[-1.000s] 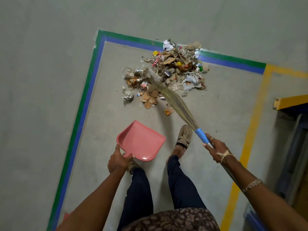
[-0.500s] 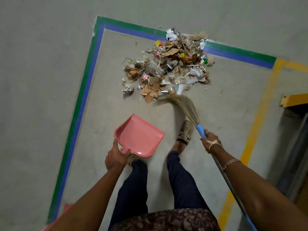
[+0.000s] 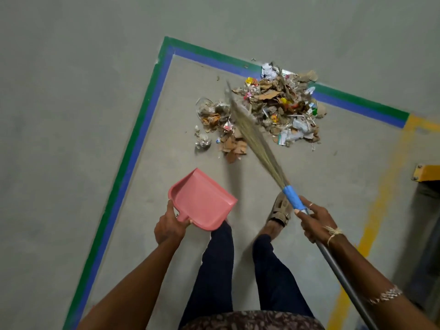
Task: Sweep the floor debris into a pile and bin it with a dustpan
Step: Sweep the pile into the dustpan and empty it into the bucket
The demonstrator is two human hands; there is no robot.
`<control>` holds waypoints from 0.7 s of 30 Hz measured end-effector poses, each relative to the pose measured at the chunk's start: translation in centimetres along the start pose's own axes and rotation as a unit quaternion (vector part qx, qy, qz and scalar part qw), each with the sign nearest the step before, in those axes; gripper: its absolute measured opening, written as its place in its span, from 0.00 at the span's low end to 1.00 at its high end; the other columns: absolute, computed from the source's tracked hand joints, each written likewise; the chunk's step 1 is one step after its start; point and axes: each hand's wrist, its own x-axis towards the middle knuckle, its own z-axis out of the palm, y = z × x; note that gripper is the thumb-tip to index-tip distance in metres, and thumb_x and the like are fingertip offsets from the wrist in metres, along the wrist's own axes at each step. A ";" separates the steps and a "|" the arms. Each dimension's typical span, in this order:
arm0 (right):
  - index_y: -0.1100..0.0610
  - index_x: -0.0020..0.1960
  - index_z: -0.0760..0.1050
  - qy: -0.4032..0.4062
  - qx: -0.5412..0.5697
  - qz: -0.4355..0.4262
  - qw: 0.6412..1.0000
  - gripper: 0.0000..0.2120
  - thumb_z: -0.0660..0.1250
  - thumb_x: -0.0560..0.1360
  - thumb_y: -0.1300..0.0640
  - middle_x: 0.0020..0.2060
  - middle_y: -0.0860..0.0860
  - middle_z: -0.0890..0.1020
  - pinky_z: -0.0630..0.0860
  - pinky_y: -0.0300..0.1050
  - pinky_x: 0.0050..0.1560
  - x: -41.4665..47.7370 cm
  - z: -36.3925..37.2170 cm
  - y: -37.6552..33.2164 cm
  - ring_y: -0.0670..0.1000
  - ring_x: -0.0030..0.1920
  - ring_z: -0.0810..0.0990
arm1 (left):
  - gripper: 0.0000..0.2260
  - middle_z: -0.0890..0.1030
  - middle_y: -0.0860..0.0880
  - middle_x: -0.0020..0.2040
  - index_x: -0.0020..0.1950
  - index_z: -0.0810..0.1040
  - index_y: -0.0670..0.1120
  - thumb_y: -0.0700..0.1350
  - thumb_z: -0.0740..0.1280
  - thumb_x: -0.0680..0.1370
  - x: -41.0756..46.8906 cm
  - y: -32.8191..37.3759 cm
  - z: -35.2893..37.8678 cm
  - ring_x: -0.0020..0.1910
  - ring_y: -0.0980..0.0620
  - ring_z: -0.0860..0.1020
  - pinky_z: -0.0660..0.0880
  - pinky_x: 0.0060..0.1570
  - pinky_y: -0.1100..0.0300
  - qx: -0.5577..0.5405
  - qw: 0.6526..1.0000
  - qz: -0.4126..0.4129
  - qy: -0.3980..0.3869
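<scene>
Head view: dustpan (image 3: 202,198) apart from debris (image 3: 273,108)

A pink dustpan (image 3: 204,201) is held by its handle in the left hand (image 3: 170,226), its open lip turned toward the debris pile (image 3: 281,108). The broom (image 3: 252,139) is gripped at its grey shaft by the right hand (image 3: 314,222), just behind the blue wrap, and its bristles are laid across the pile's left part. The pile is spread on the floor (image 3: 71,115) near the corner of the green and blue tape (image 3: 133,158), with its far edge overlapping the tape. A yellow line (image 3: 381,191) is seen at the right.
</scene>
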 end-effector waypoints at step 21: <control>0.62 0.65 0.70 -0.028 0.008 0.115 0.993 0.15 0.61 0.81 0.58 0.28 0.59 0.73 0.70 0.42 0.25 10.3 18.6 -16.8 0.54 0.22 0.72 | 0.44 0.84 0.41 0.53 0.81 0.56 0.52 0.64 0.74 0.73 14.8 -7.2 -9.8 0.51 0.38 0.82 0.79 0.49 0.47 0.047 0.997 0.061 0.012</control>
